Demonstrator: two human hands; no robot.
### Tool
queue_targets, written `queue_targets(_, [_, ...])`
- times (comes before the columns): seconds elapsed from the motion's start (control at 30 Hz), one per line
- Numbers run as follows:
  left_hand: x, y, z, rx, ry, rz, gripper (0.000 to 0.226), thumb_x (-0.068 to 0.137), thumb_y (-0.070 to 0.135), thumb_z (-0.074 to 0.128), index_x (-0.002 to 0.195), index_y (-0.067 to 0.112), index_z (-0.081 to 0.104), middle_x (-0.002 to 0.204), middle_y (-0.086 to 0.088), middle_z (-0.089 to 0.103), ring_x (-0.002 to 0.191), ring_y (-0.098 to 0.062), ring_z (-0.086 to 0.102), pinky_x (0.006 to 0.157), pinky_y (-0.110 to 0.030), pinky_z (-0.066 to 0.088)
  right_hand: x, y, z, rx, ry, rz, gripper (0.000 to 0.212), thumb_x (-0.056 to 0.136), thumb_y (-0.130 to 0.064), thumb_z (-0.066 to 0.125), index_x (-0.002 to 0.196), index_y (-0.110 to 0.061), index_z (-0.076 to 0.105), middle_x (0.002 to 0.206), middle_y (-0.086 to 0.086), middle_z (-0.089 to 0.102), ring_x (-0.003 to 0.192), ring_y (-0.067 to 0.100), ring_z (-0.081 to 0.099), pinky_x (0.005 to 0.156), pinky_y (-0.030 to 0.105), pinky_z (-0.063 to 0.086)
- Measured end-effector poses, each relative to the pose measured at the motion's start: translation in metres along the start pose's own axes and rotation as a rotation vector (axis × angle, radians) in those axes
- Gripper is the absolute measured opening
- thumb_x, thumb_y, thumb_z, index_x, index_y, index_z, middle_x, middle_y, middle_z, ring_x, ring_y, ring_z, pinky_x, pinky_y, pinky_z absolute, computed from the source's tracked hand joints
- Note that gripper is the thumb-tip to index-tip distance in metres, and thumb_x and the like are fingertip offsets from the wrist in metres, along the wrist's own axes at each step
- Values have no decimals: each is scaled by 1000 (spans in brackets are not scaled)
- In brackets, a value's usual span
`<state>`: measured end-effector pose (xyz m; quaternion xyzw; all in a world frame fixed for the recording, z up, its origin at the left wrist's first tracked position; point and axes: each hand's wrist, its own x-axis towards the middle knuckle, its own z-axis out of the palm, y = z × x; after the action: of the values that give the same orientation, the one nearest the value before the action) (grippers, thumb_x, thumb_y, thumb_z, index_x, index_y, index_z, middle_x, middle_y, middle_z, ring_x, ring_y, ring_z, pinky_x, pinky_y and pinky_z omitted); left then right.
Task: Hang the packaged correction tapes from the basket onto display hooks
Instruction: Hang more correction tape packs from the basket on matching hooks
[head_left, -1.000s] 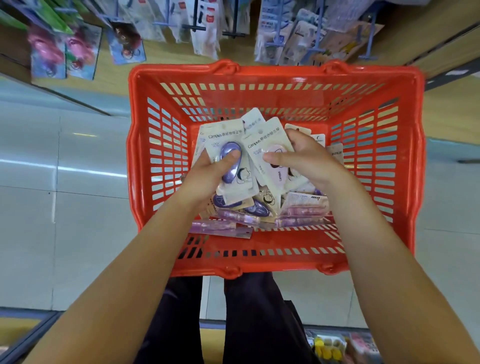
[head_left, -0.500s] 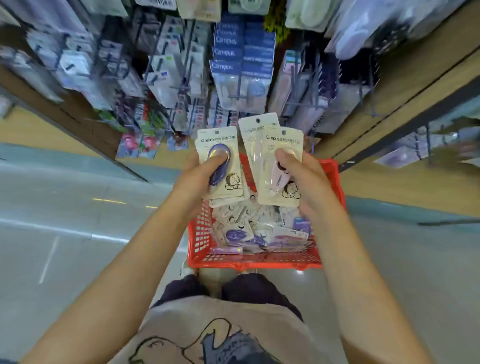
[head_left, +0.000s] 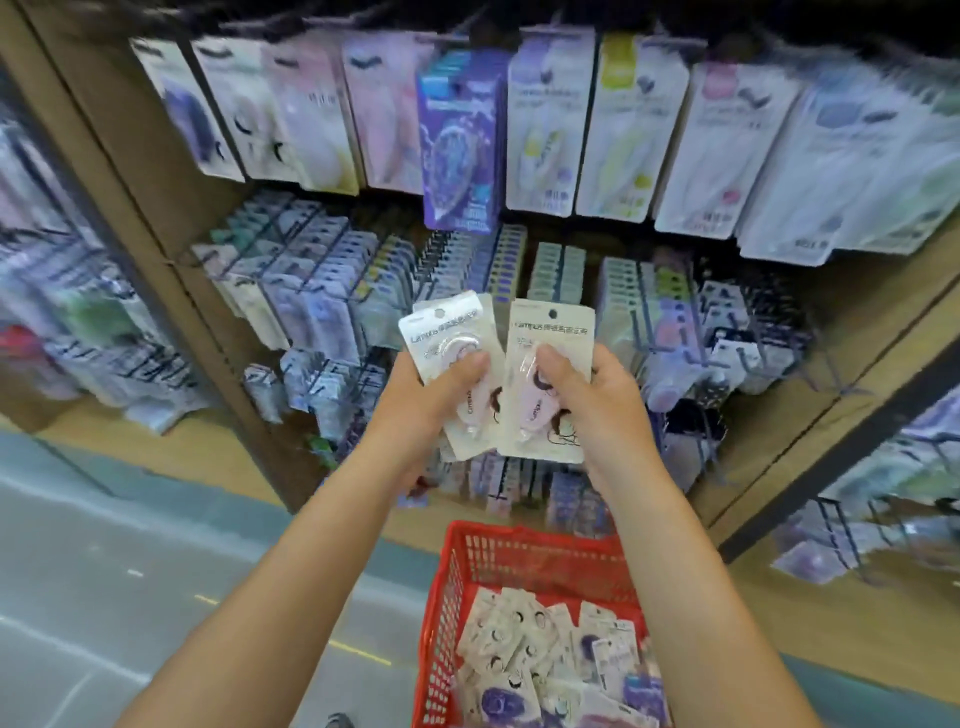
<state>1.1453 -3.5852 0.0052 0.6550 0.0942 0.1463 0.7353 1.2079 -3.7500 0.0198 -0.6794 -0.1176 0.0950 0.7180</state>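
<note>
Lifting our packs clear of the red basket, we have brought them up in front of the display hooks. Our left hand grips a small stack of correction tapes; our right hand pinches one pack. Hanging looks next; many more wait in the basket.

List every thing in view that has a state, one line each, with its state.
Left hand: gripping a small stack of packs, thumb on the front.
Left packs: held up, tilted left, not hung.
Right hand: gripping one pack, thumb on the front.
Right pack: held nearly upright, hang hole free, not hung.
Red basket: below the hands, holding many loose packs.
Display hooks: loaded with hanging packs.
</note>
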Motion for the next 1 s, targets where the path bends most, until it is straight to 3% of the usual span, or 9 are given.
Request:
queue_targets(0.2, [34,25,-63,30,-39,112,48,92,33,68,133,10,60,122,-12,74,113,-31,71,93,-47,59,23,-18,65,-158,26,-109,23,94,-41,69,109,-24,65,101,-5,75,89,6,71,78,26,55])
queue_targets(0.3, [52,35,-103,32,-33,142,57,88,39,70,136,10,60,123,-10,74,114,-28,72,95,-48,58,33,-24,118,-232,13,-111,16,97,-35,66,107,-27,57,102,-4,70,88,5,68,70,17,52])
queue_targets(0.43, [76,57,-172,4,-6,149,66,81,48,77,134,14,61,123,-8,75,113,-28,72,99,-57,56,45,-33,186,-236,-77,-49,31,91,-29,71,114,-32,51,114,-7,68,106,9,67,95,38,55])
queue_targets(0.5, [87,71,-202,19,-56,177,57,82,42,79,131,16,65,121,-8,76,113,-29,72,97,-56,57,52,-42,216,-215,-89,-61,33,92,-23,72,118,-32,54,112,-13,71,107,5,67,98,39,53])
queue_targets(0.7, [115,105,-273,-74,-39,228,56,86,26,82,136,15,59,121,-7,75,110,-24,74,86,-40,63,70,-62,285,-100,-3,-169,23,94,-21,71,117,-20,69,107,-8,78,100,10,73,86,30,58])
queue_targets(0.77, [123,108,-297,-131,10,204,55,86,26,81,135,16,58,119,-6,75,109,-24,74,81,-37,64,80,-67,302,-105,37,-193,22,98,-27,66,119,-21,67,110,-10,76,101,3,71,84,21,54])
queue_targets(0.83, [130,108,-316,-161,34,165,42,92,22,75,131,18,60,116,-5,75,108,-28,73,82,-44,64,91,-75,318,-200,38,-221,17,101,-31,61,117,-24,62,109,-12,72,96,-8,66,77,10,48])
queue_targets(0.9, [137,107,-332,-161,52,140,41,94,22,74,133,19,60,118,-5,75,109,-28,73,88,-54,61,104,-83,333,-282,33,-234,14,104,-33,56,116,-26,59,110,-16,69,94,-13,62,77,12,46])
queue_targets(1.0, [140,109,-341,-156,46,133,40,97,24,71,135,20,59,119,-4,75,108,-25,74,92,-54,60,122,-94,348,-341,36,-252,16,106,-37,51,118,-31,58,109,-24,65,92,-18,57,74,9,44])
